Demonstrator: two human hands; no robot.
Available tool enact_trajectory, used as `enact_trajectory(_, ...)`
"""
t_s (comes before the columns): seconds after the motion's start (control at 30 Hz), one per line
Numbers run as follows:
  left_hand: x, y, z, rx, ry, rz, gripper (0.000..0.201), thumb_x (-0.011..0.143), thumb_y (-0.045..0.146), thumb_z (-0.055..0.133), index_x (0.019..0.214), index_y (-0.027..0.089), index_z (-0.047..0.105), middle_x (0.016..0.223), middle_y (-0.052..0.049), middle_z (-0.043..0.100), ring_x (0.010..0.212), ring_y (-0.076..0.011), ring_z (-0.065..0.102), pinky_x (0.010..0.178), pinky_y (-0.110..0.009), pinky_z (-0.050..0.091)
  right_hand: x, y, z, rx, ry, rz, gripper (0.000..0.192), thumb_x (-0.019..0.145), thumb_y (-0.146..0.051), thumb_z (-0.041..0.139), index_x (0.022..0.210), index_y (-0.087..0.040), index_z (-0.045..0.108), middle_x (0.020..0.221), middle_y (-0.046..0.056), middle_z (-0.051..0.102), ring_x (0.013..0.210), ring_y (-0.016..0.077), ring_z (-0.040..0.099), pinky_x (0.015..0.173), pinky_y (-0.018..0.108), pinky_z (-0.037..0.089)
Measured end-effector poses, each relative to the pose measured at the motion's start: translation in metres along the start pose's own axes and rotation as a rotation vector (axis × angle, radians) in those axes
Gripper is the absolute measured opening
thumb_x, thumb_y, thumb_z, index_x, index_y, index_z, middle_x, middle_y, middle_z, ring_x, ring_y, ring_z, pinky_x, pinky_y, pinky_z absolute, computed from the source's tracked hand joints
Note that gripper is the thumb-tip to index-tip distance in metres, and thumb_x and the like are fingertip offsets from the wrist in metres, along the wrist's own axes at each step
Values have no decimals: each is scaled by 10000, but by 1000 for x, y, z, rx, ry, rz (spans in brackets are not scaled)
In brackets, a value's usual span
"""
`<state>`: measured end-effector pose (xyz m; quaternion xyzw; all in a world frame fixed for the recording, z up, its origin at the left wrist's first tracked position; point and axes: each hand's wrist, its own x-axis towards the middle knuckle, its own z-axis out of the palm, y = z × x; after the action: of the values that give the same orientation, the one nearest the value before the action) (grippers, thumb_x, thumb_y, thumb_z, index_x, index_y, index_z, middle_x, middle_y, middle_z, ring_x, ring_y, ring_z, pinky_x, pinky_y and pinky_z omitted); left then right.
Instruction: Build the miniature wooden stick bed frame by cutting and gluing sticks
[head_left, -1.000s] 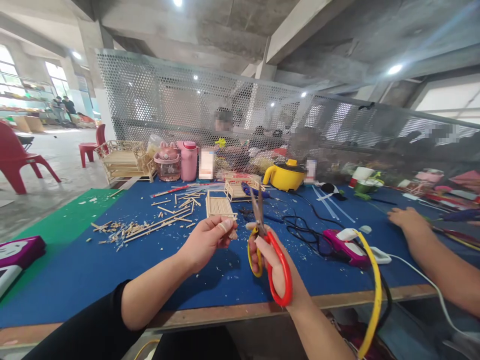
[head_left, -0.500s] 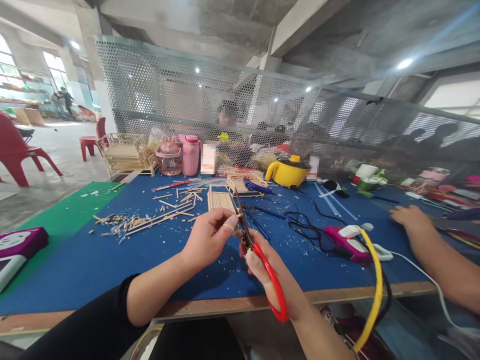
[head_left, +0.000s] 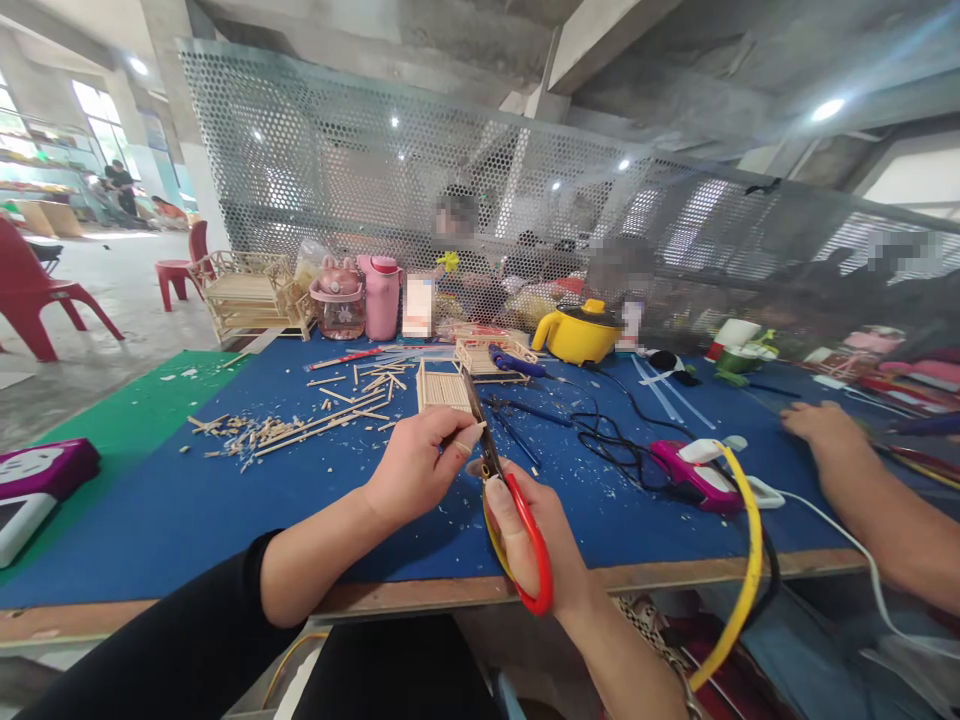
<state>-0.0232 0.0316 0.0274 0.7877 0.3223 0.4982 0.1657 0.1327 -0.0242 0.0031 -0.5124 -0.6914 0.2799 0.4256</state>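
Note:
My left hand (head_left: 420, 460) is closed, thumb and fingertips pinching a short thin wooden stick (head_left: 481, 427). My right hand (head_left: 551, 520) grips red-handled scissors (head_left: 539, 565), whose dark blades point up and away beside the left fingertips, against the stick. How far the blades are apart is hard to see. Just behind my left hand is a small slatted stick panel (head_left: 444, 390), partly covered by the fingers. Beyond it stand a small wooden stick frame (head_left: 469, 358) and a blue glue gun (head_left: 517, 362). Loose cut sticks (head_left: 322, 425) and chips lie to the left.
Blue-handled pliers (head_left: 525, 412) lie behind the scissors. A purple power strip (head_left: 694, 475) with cables is at right, near another person's hand (head_left: 817, 425). A yellow pot (head_left: 581, 335), pink bottle (head_left: 381, 300) and wooden model bench (head_left: 255, 295) line the back, before a perforated screen.
The scissors have turned in my right hand, so a yellow inner handle part now shows. The right hand has shifted slightly up. My left hand keeps its pinch; the view has tilted a little.

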Motion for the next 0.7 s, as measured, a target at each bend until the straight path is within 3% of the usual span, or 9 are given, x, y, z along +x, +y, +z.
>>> enact_trajectory(0.1, 0, 0, 0, -25, 12, -53, 198, 897, 256, 481, 799, 160, 624, 727, -5, 643, 662, -95, 549, 638, -197, 411, -2, 3, 0, 85, -5, 19, 389, 910, -540, 385, 1109, -225, 498, 680, -37, 428, 573, 108, 384, 520, 235, 348)
enact_trajectory(0.2, 0, -1, 1, -42, 18, -79, 196, 892, 262, 485, 798, 160, 624, 729, -4, 641, 660, -96, 542, 640, -204, 410, -4, -4, -6, 146, -108, 20, 486, 892, -608, 346, 1191, -234, 431, 734, -33, 422, 591, 107, 394, 535, 238, 376)
enact_trajectory(0.4, 0, -1, 1, -144, -19, -69, 237, 909, 294, 460, 791, 153, 609, 710, -6, 616, 657, -97, 530, 643, -209, 418, -5, -21, -17, 109, -211, 39, 592, 843, -688, 345, 1173, -205, 433, 799, -10, 452, 645, 114, 398, 578, 246, 399)
enact_trajectory(0.53, 0, 0, -1, -172, -62, -38, 259, 917, 300, 446, 768, 153, 598, 677, 3, 591, 630, -89, 510, 625, -199, 408, -8, -19, -14, 70, -170, 7, 551, 867, -652, 346, 1157, -197, 457, 741, -23, 454, 603, 109, 395, 552, 239, 378)
enact_trajectory(0.7, 0, 0, -2, -108, -89, -37, 268, 911, 302, 444, 749, 153, 598, 664, 5, 585, 623, -92, 503, 616, -200, 400, -7, -12, -9, -64, -3, 11, 419, 890, -554, 395, 984, -190, 580, 623, -25, 495, 533, 114, 406, 522, 243, 363)
